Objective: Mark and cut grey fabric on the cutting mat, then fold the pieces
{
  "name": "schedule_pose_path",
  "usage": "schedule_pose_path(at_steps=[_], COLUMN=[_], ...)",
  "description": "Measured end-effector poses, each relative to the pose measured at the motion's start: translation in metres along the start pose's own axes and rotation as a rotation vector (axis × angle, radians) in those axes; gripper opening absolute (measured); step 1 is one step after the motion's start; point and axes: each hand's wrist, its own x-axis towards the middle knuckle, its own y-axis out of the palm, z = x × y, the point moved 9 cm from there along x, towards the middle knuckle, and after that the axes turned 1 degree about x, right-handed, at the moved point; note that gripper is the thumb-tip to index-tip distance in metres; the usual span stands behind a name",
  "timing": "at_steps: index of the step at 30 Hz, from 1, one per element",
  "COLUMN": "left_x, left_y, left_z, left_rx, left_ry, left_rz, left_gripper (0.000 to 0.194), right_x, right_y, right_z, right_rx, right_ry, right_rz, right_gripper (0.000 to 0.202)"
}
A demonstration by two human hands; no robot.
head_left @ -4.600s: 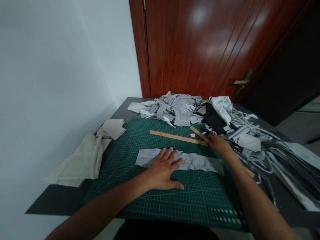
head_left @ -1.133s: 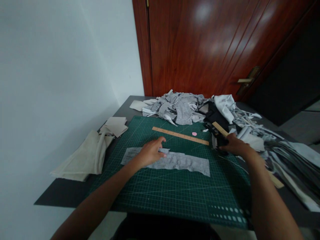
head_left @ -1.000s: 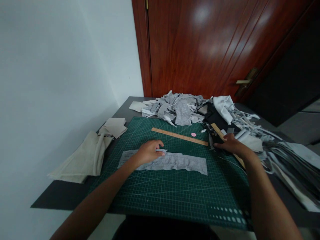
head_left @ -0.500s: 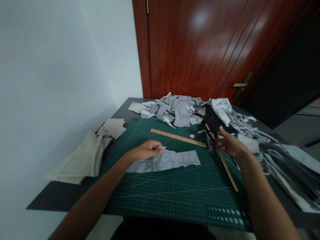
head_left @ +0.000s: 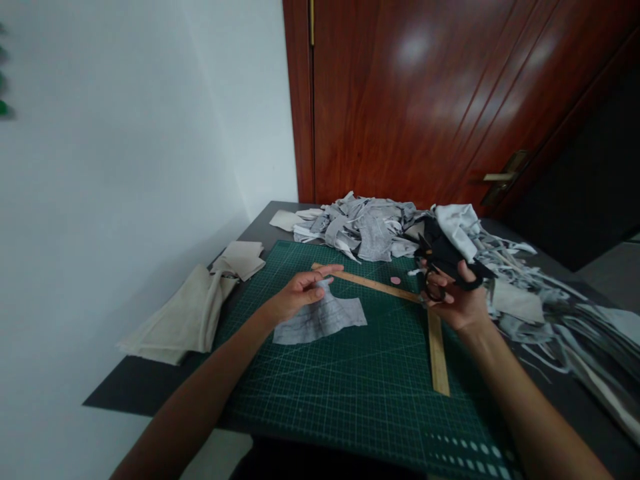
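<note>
My left hand (head_left: 301, 293) pinches the upper edge of a grey cloth piece (head_left: 320, 318) over the green cutting mat (head_left: 350, 387). The cloth hangs from the fingers, its lower part near the mat. At the right side of the mat, my right hand (head_left: 457, 293) holds black-handled scissors (head_left: 435, 283), fingers in the loops, blades pointing up and away. A wooden ruler (head_left: 375, 285) lies slanting across the back of the mat. A second ruler (head_left: 438, 353) lies beneath and nearer than my right hand. Between the hands, farther back, rests a small pink disc (head_left: 395, 281).
Grey cloth scraps (head_left: 370, 223) are heaped along the back of the table. Cloth strips (head_left: 575, 340) and a black cloth (head_left: 440, 243) lie at the right. Folded beige cloth (head_left: 185, 313) and cream pieces (head_left: 243, 259) lie left. Behind stands a wooden door (head_left: 400, 100).
My left hand has raised the grey cloth, which now hangs bunched. My right hand has lifted the scissors off the ruler area. The right ruler lies at a different angle. The view has shifted slightly left.
</note>
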Motion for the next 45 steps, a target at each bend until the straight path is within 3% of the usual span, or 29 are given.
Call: schedule_pose_path(at_steps=[5, 11, 17, 21, 25, 29, 32, 35, 41, 45], left_x=[-0.001, -0.008, -0.004, -0.001, 0.001, -0.002, -0.006, -0.006, -0.006, -0.006], left_y=[-0.012, -0.043, -0.033, -0.02, -0.016, -0.033, -0.055, -0.065, -0.079, -0.083], left_z=[-0.004, -0.002, -0.007, 0.0, 0.004, 0.006, 0.001, -0.002, -0.008, -0.009], left_rx=[-0.095, -0.262, -0.3, -0.281, -0.267, -0.336, -0.339, -0.308, -0.285, -0.275], left_ry=[0.019, 0.002, -0.026, -0.071, -0.081, -0.068, -0.018, -0.017, 0.076, 0.103], left_rz=[-0.111, -0.409, -0.306, -0.268, -0.28, -0.359, -0.469, -0.497, -0.572, -0.582], left_gripper=[0.041, 0.038, 0.042, 0.043, 0.039, 0.039, 0.04, 0.038, 0.033, 0.033], right_x=[-0.014, -0.036, -0.054, -0.05, -0.048, -0.053, -0.068, -0.087, -0.107, -0.108], right_y=[0.029, 0.071, 0.105, 0.107, 0.111, 0.118, 0.132, 0.146, 0.158, 0.158], right_z=[-0.003, -0.019, -0.045, -0.051, -0.053, -0.055, -0.059, -0.064, -0.077, -0.084], right_rx=[0.008, 0.155, 0.274, 0.294, 0.331, 0.391, 0.418, 0.447, 0.454, 0.44], right_ry=[-0.041, -0.041, 0.064, 0.052, 0.1, 0.178, 0.243, 0.29, 0.368, 0.336], right_rz=[0.073, 0.332, 0.424, 0.358, 0.389, 0.48, 0.683, 0.876, 0.99, 1.015], right_gripper=[0.066, 0.078, 0.075, 0.082, 0.073, 0.072, 0.079, 0.087, 0.088, 0.087])
